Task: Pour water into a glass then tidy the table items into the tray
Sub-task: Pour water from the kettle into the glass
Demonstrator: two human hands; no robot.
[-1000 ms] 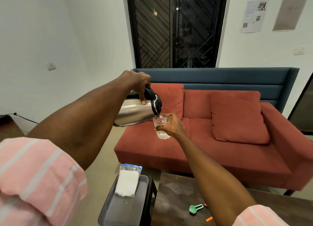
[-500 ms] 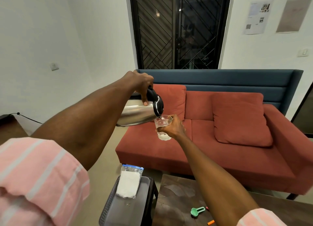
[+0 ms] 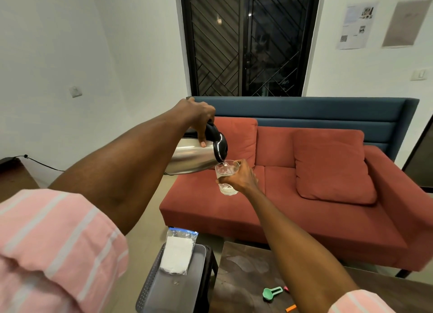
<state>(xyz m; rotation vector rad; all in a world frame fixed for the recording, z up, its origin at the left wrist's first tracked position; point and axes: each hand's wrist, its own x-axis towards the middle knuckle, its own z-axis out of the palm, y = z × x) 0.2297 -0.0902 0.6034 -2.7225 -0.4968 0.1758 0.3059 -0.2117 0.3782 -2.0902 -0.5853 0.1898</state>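
I see the left hand (image 3: 195, 114) with its grip clenched round the black handle of the tilted stainless-steel jug (image 3: 191, 157), spout over the rim of the clear drinking glass (image 3: 226, 176). The right hand (image 3: 242, 175) grips that glass in mid-air above the red sofa (image 3: 304, 219). The grey perforated tray (image 3: 164, 289) sits beside the dark bench (image 3: 246, 277).

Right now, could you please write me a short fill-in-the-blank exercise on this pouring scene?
1. The left hand tilts the steel ____ over the glass.
2. The right hand holds the ____.
3. The plastic bag lies in the grey ____.
4. The green scoop lies on the ____.

Missing words: kettle; glass; tray; table
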